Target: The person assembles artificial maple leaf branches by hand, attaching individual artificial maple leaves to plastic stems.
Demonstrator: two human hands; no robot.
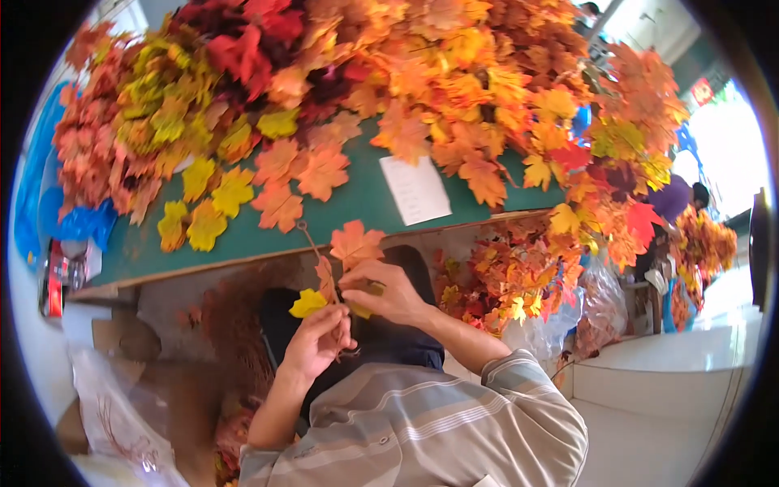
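Note:
Over my lap, my left hand point(318, 337) pinches a thin brown artificial stem point(312, 239) that ends in a small loop at its top. My right hand point(389, 294) is closed at the same stem, just above and to the right, its fingertips partly hidden. An orange maple leaf point(356, 244) stands out above my right hand. A yellow leaf point(307, 303) shows beside my left fingertips. Partly covered by my right hand is a yellow-green leaf point(363, 303). Whether each leaf is fixed to the stem I cannot tell.
A green table point(365, 174) ahead carries big heaps of orange leaves point(454, 73), with red and yellow-green ones at left. A white paper slip point(415, 191) lies near its edge. Leaf bunches point(519, 276) and clear plastic bags point(602, 296) are at right, cardboard point(126, 341) at lower left.

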